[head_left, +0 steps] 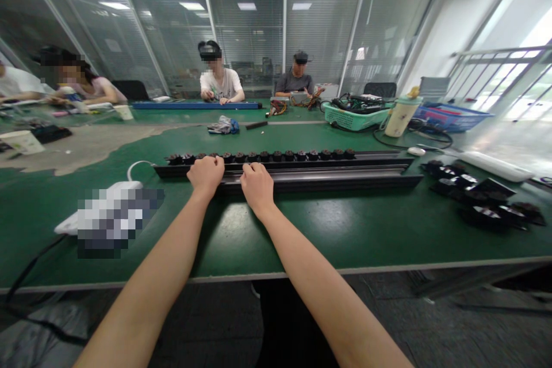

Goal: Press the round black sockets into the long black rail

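Note:
A long black channel-shaped rail [336,177] lies across the green table in front of me. My left hand [206,175] is closed over its back wall, left of the rail's middle. Just to the right, my right hand [257,185] curls its fingers over the same rail, the wrist above the front wall. Both sets of fingertips are partly hidden. Along the rail's far side stands a row of several small black round parts [288,156]; my left hand covers some of them.
A white power strip [101,207] lies at the left, partly pixelated. More black parts [483,195] are heaped at the right. Farther back are a green basket [356,118], a cream tumbler [401,117], a crumpled cloth [223,125] and a blue bar [194,106]. Several people sit across the table.

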The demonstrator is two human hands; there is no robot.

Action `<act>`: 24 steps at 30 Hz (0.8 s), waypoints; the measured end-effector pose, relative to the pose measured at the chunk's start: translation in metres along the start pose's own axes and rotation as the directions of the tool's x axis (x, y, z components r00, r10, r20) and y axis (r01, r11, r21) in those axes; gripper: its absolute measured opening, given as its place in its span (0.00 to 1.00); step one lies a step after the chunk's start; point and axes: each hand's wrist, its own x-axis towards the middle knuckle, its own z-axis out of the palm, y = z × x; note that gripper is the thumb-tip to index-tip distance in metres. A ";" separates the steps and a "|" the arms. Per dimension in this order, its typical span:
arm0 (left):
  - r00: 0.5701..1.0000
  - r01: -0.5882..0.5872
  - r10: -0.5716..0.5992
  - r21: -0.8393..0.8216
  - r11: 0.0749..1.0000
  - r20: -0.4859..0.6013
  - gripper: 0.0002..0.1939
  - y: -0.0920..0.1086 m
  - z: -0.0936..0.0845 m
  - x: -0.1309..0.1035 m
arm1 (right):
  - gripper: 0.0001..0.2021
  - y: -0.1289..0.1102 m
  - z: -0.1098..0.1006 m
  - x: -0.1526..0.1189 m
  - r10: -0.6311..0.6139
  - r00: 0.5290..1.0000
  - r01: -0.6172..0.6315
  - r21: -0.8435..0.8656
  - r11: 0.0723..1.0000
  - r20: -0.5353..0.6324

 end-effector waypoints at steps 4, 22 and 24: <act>1.000 -0.001 0.001 0.007 1.000 0.000 0.32 0.000 0.000 0.000 | 0.12 0.002 0.001 0.000 0.011 1.000 -0.011 -0.003 1.000 -0.008; 1.000 -0.011 0.011 -0.002 1.000 -0.009 0.33 -0.003 0.006 0.006 | 0.11 0.007 -0.002 0.002 0.037 0.999 -0.037 -0.002 0.999 -0.010; 1.000 -0.014 0.014 0.001 1.000 -0.008 0.33 -0.003 0.005 0.005 | 0.11 0.008 -0.002 0.002 0.034 0.999 -0.034 -0.002 0.999 -0.020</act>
